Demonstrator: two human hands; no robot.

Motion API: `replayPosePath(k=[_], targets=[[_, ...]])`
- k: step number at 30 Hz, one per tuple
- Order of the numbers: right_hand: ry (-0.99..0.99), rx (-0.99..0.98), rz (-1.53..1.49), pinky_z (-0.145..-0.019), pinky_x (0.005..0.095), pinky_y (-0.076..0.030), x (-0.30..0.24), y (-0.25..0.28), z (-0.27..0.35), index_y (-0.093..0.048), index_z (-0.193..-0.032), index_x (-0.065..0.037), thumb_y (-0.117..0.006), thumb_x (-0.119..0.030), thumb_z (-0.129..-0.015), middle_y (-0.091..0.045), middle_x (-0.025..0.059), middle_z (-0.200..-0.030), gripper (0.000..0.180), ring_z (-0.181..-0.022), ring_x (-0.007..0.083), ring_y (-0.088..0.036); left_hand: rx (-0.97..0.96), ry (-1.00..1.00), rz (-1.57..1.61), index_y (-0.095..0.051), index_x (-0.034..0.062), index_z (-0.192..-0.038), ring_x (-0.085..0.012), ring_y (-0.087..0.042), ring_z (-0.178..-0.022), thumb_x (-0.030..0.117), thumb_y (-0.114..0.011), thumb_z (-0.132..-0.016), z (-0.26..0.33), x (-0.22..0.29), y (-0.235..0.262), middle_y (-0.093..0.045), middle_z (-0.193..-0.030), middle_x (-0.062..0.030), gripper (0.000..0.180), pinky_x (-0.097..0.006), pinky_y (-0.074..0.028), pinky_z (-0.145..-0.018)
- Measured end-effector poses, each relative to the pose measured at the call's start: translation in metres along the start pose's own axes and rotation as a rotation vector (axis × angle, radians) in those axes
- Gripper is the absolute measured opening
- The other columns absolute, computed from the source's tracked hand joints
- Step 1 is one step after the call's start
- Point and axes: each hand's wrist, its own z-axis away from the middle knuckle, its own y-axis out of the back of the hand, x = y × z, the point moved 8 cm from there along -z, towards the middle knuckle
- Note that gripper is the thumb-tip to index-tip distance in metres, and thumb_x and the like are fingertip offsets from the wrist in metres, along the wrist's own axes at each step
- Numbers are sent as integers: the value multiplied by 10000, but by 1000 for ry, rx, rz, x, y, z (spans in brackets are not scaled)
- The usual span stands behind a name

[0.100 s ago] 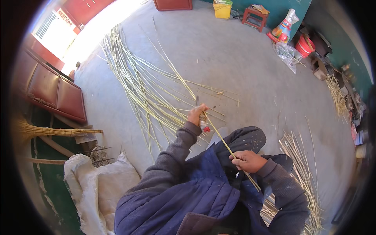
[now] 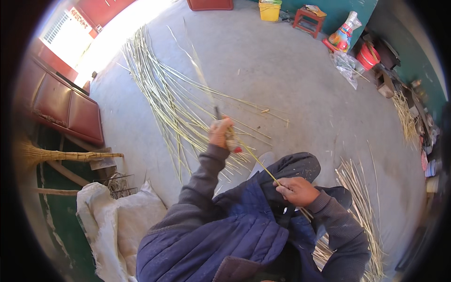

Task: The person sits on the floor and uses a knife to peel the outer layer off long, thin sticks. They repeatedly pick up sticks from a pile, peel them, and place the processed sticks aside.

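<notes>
Not much packaging here: a tall colourful printed bag point(image 2: 342, 34) leans at the teal wall up top right, a crumpled clear plastic bag point(image 2: 346, 66) lies just below it, and a big white sack point(image 2: 110, 221) slumps lower left.

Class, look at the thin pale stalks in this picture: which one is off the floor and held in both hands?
The single stalk stretched between the left hand and the right hand, above the lap. All the others lie on the concrete floor, fanned ahead and bundled to the right.
</notes>
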Motion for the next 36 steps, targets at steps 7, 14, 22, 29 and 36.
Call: replayPosePath(k=[7,14,22,29,36], targets=[[240,242,456,-644,500,-482,-21,4,-48,-661,-801,-68,-683,-243,-867,-652,154,-773,188,-765,400,-638,264,2,-25,-677,50,-959,-107,-593,-671,193,-731,-912,25,-13,158,-682,-838,-32,160,-266,-483,-602],[225,263,783,-693,465,-426,1,7,-65,-685,-700,-115,-692,-199,-792,-674,91,-743,125,-794,330,-606,357,183,66,-693,48,-941,-136,-610,-594,199,-739,-911,35,-101,188,-688,-795,-36,160,-274,-481,-528],[269,387,822,-707,460,-402,4,21,-102,-701,-770,-147,-723,-231,-781,-662,64,-754,88,-795,314,-596,383,-153,-55,-696,57,-904,-112,-609,-628,194,-751,-889,-21,-5,186,-690,-795,-22,149,-268,-486,-564],[239,300,875,-713,487,-412,-4,-10,-134,-680,-763,-147,-697,-243,-831,-666,72,-768,119,-830,332,-628,457,64,-88,-703,45,-887,-122,-624,-628,214,-761,-903,1,-40,256,-711,-802,-34,179,-278,-502,-578],[151,231,713,-627,505,-482,16,4,-113,-670,-728,-106,-670,-228,-826,-665,128,-750,156,-758,375,-662,292,290,-44,-709,41,-907,-128,-608,-585,243,-770,-886,-7,-83,180,-675,-770,-26,212,-277,-488,-539]])
